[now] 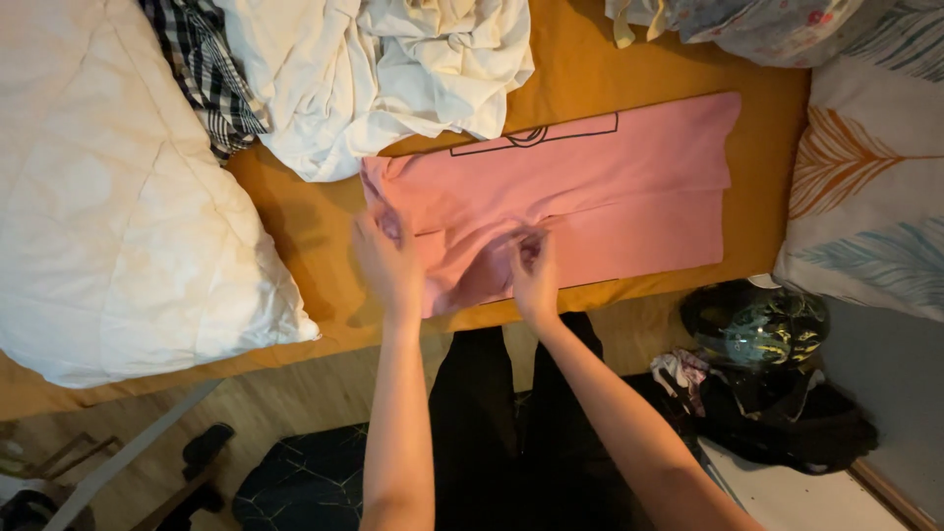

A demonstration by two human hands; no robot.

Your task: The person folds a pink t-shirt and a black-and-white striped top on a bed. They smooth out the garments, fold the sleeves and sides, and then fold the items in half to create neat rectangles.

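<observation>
Legs in black trousers (492, 423) stand nearest the camera, on a wooden floor (295, 393) at the edge of the bed. To the right of them a dark helmet (755, 324) sits on a heap of dark clothing (787, 418) on the floor.

Both bare forearms reach forward over the bed's near edge. The left hand (388, 261) lies with fingers curled on the left end of a pink garment (570, 197), gripping a bunched fold of the cloth there. The right hand (534, 275) is just beside it, fingers pinched narrow on a small gather of the same pink cloth near the garment's lower edge. Between the two hands the fabric is creased and lifted a little.

The pink garment is folded into a long band and lies flat on the mustard-coloured bed sheet (315, 226), running from the hands out to the right. A thin black line drawing shows along its far edge.

Left of the hands a large white pillow (118, 197) rests on the bed. Beyond the garment lies a crumpled white cloth (393, 69), touching the pink top edge, with a checked cloth (202, 69) beside it. At the right edge sits a cushion with a leaf pattern (865, 187), and at the far right corner more patterned fabric (767, 25).
</observation>
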